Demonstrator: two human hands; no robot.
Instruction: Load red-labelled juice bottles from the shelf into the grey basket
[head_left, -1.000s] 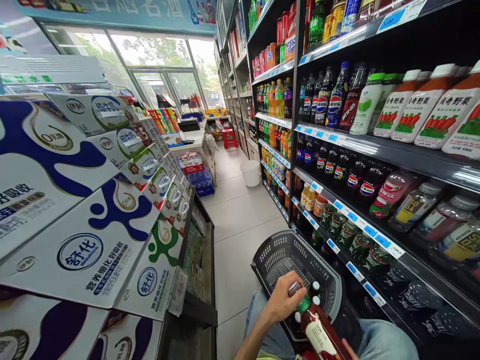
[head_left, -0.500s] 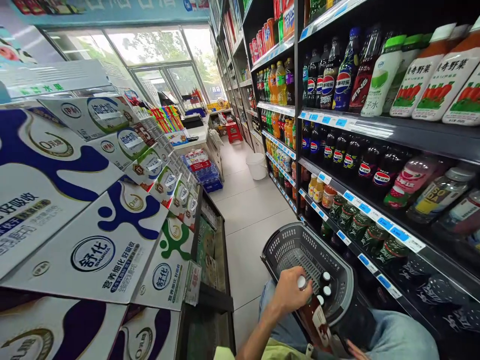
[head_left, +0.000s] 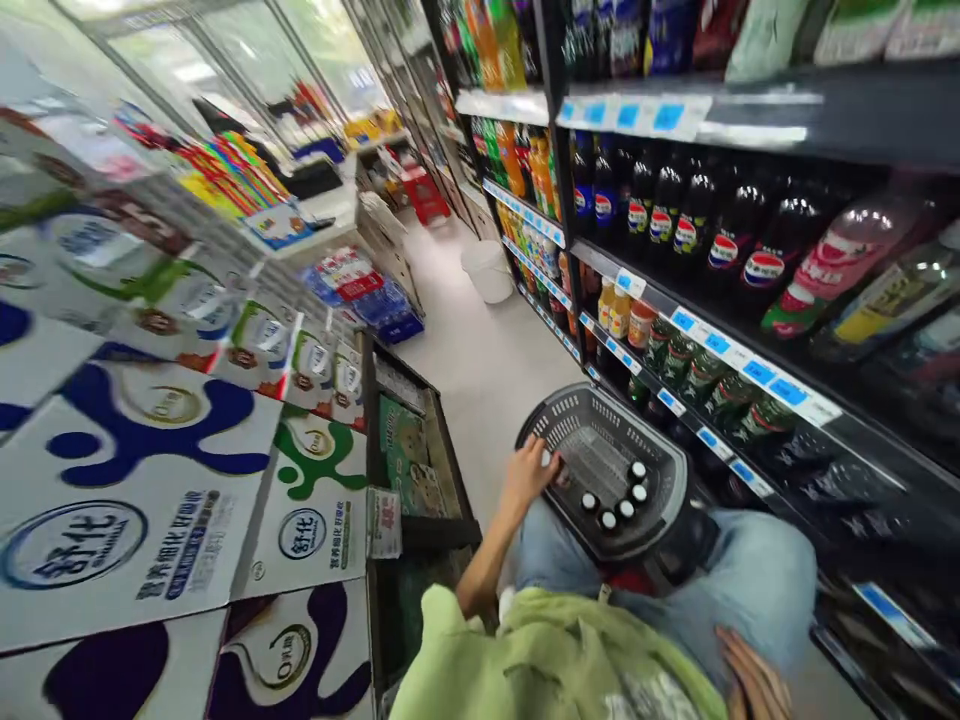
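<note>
My left hand (head_left: pixel 525 472) is closed around the neck of a bottle with a white cap (head_left: pixel 546 458), at the left side of the grey shopping basket (head_left: pixel 679 480). Most of that bottle is hidden by my fingers and blur; a reddish-brown part shows. Several dark bottles with white caps (head_left: pixel 626 509) stand upright together at the near right of the basket. The basket sits on the floor between my knees. My right hand (head_left: pixel 750 675) lies against my right thigh, fingers stretched out and holding nothing.
Drink shelves (head_left: pixel 757 385) with price strips rise close on the right. Stacked milk cartons (head_left: pixel 112 530) stand on a display at the left. Along the aisle are wrapped packs (head_left: pixel 364 290), a white bucket (head_left: pixel 487 272), a red stool (head_left: pixel 425 195) and a counter (head_left: pixel 337 205).
My left hand has carried the bottle from my lap into the left part of the basket. My right hand has moved back onto my thigh. The view has tilted down.
</note>
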